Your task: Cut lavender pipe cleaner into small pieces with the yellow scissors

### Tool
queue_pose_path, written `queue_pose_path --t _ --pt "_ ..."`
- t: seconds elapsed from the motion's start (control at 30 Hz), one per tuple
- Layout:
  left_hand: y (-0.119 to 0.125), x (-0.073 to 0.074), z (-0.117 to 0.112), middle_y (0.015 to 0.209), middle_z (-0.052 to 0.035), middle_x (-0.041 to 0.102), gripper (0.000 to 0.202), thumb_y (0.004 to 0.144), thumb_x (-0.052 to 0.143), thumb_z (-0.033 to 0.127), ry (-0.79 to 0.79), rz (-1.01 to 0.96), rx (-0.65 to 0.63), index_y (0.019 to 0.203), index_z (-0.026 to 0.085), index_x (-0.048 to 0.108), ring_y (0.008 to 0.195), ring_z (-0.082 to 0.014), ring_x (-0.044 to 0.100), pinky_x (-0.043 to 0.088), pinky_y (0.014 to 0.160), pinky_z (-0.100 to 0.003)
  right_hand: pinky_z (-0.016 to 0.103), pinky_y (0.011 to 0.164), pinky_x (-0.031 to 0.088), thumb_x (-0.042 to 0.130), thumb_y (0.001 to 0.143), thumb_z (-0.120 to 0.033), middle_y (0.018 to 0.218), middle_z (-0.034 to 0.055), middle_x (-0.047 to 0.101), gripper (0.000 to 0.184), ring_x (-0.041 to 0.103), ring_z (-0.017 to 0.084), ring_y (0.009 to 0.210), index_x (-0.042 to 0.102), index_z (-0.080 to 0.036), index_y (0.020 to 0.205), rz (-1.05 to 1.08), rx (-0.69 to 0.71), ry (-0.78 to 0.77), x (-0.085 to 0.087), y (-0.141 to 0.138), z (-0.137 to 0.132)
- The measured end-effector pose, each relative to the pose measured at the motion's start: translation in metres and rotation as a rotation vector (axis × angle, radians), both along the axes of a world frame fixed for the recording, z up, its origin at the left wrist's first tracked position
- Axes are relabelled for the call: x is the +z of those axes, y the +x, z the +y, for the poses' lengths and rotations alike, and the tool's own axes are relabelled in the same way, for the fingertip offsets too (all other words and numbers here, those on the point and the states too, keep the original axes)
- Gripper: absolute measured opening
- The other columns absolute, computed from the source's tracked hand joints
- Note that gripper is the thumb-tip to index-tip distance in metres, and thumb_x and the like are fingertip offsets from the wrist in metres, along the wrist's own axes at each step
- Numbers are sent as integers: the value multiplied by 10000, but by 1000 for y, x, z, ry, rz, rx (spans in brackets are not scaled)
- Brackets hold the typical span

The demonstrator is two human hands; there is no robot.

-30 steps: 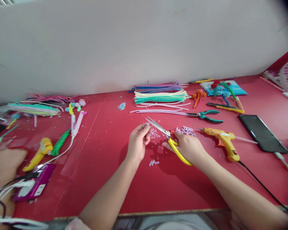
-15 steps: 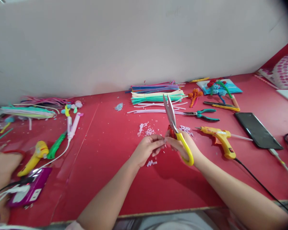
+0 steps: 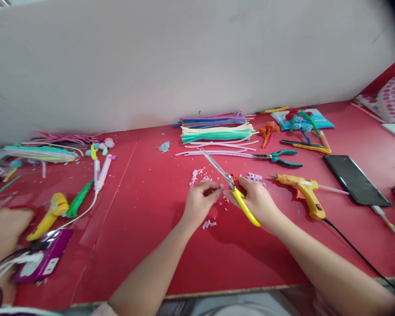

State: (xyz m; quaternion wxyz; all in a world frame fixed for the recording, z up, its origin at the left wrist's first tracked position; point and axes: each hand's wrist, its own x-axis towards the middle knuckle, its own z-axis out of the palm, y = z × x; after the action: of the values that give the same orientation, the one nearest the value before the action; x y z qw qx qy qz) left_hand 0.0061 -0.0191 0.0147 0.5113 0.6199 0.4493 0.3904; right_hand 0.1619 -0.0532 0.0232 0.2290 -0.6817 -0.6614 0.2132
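Note:
My right hand grips a pair of scissors with yellow handles. The blades point up and to the left and look closed or nearly so. Close beside it, my left hand pinches with thumb and fingertips; whatever is between them is too small to make out. A scatter of pale lilac fluff clippings lies just beyond the left hand. Short lilac cut pieces rest on the red table below the hands, and more lilac pieces lie behind the right hand.
Pipe cleaner bundles lie at the back, with teal pliers before them. To the right are a yellow glue gun and a phone. At left are a yellow tool, a purple power strip and another person's arm.
The scissors have tilted left and downward, and their blades have come together. My right hand has turned with them. My left hand stays nearly in place, still pinching.

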Motion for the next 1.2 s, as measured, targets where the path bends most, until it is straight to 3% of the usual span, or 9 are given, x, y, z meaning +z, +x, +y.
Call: queue_pose_path --t 0.1,0.2,0.43,0.7,1.2 --pt "-5 -2 6 500 37 456 143 634 606 289 -98 -133 181 711 168 604 407 -53 337 263 398 -180 204 468 244 445 685 -477 573 6 529 282 485 124 521 453 -195 688 -187 -16 -6 0 4 0" --pt "-8 -2 11 495 51 433 156 625 619 288 -137 -281 254 704 159 580 380 -27 286 197 366 -172 205 472 247 412 700 -523 571 7 537 321 506 137 529 447 -204 702 -251 8 -40 -3 6 0" --pt "-10 -1 13 485 49 431 162 633 612 245 -175 -432 296 756 141 593 372 -13 268 165 361 -168 216 463 230 386 709 -554 567 22 541 370 515 142 519 462 -193 685 -355 16 -93 -11 0 -2" --pt "-11 0 12 441 67 369 98 626 599 205 -135 -429 318 710 156 592 374 -21 269 179 368 -171 225 467 231 356 718 -572 598 20 569 399 528 140 524 466 -189 726 -351 38 -58 -9 -6 -4" --pt "-11 2 11 480 45 453 129 628 601 230 -138 -450 338 730 150 600 375 -20 287 183 369 -173 224 469 235 311 724 -606 611 39 572 463 539 146 521 487 -178 750 -352 50 -81 -11 -9 -5"
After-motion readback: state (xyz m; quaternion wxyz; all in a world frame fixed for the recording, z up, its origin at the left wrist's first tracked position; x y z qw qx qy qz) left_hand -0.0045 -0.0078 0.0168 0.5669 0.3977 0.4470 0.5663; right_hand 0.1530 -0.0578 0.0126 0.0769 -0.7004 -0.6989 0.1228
